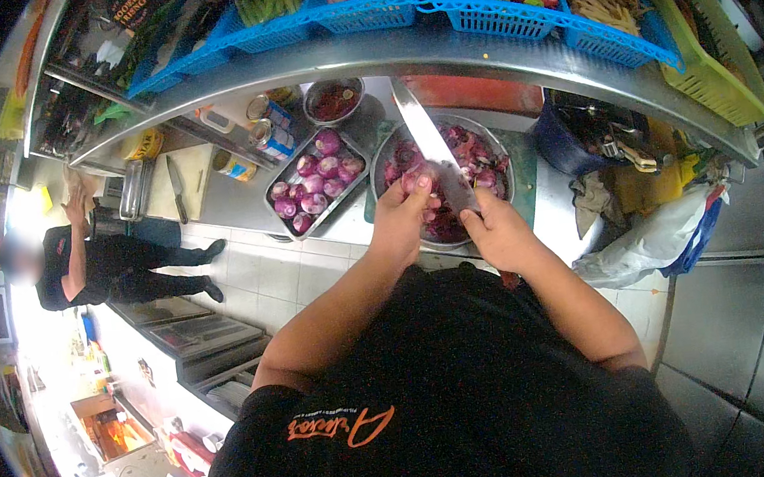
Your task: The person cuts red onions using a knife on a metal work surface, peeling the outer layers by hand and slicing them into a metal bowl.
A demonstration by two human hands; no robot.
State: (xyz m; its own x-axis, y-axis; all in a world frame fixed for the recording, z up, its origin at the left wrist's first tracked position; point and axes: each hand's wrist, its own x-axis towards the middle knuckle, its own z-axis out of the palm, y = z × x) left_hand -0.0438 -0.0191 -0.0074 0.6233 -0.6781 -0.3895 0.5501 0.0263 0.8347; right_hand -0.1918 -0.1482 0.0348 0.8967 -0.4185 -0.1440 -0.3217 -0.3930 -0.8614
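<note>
My right hand grips a large kitchen knife, its broad blade pointing up and away from me. Close beside the blade, my left hand holds a red onion between thumb and fingers. Both hands are over a round metal bowl of red onions and onion skins. Part of the bowl is hidden by my hands and the knife. Under the bowl lies a green cutting board. To its left, a rectangular metal tray carries several peeled red onions.
Overhead, a steel shelf bears blue baskets of cut vegetables. A blue pot stands at right, plastic bags hanging near it. Cans and a second knife on a white board are left. Another person stands far left.
</note>
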